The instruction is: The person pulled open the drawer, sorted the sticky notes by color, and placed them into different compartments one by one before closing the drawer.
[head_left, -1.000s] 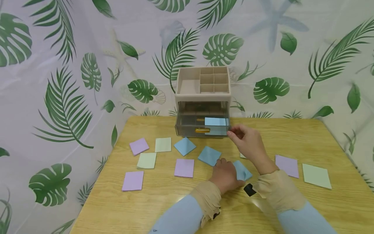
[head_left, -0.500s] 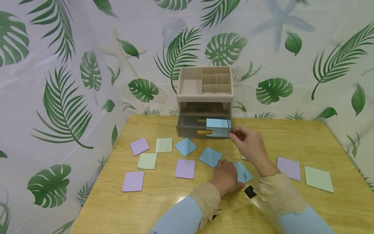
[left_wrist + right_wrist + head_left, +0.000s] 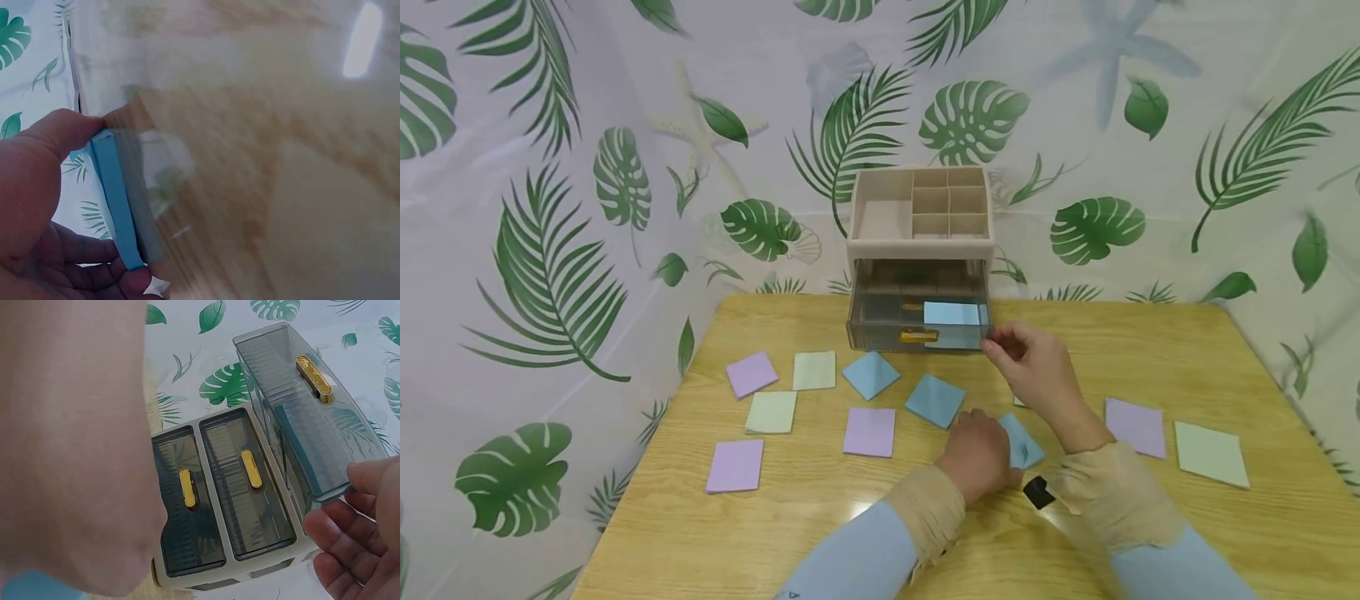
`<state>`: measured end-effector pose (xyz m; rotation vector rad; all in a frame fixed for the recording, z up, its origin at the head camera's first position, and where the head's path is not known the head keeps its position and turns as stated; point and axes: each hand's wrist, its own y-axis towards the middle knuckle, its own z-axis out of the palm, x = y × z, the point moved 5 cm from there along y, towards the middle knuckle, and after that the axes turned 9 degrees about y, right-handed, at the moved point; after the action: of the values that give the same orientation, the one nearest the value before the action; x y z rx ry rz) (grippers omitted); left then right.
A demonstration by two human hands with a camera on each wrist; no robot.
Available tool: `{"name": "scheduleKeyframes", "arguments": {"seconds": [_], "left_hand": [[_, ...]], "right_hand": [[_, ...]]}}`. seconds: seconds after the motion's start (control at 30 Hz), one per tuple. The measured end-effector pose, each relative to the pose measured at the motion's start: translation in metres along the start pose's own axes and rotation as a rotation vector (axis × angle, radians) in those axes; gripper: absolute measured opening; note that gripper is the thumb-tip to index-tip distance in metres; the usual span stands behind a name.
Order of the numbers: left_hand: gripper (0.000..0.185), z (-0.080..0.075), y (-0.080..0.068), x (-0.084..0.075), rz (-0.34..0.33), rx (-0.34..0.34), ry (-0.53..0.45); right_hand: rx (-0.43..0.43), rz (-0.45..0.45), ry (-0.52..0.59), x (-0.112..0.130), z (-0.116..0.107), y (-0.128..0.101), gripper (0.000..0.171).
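In the head view my left hand (image 3: 977, 454) rests low over the table with a blue sticky note pad (image 3: 1021, 442) at its right side. The left wrist view shows the thumb and fingers gripping opposite ends of that pad (image 3: 115, 194). My right hand (image 3: 1037, 367) pinches the right front corner of a smoky clear drawer (image 3: 312, 412), thumb on the front face and fingers curled behind the edge. This top drawer is pulled out of the cream desk organizer (image 3: 920, 248). A light blue pad (image 3: 951, 313) lies inside it, on the right.
Two blue pads (image 3: 871, 375) lie in front of the organizer. Purple pads (image 3: 734, 466) and pale green pads (image 3: 1210, 453) are spread left and right. One green pad is mostly hidden behind my right wrist. Two lower drawers (image 3: 247, 487) are closed. A leaf-print cloth backs the table.
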<state>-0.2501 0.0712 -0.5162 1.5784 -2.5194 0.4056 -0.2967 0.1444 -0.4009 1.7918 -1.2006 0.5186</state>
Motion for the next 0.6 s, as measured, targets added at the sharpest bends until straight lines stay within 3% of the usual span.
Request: {"name": "scheduleKeyframes", "arguments": {"seconds": [0.2,0.6], "left_hand": [[0.057,0.0012,0.0004,-0.0035,0.041,-0.027,0.054],[0.057,0.0044,0.002,-0.0024,0.042,-0.009,-0.015]], "right_hand": [[-0.004,-0.005,-0.01,0.0004,0.0006,-0.0013,0.019],[0.018,0.014,-0.008,0.0024,0.0,-0.0031,0.018]]}}
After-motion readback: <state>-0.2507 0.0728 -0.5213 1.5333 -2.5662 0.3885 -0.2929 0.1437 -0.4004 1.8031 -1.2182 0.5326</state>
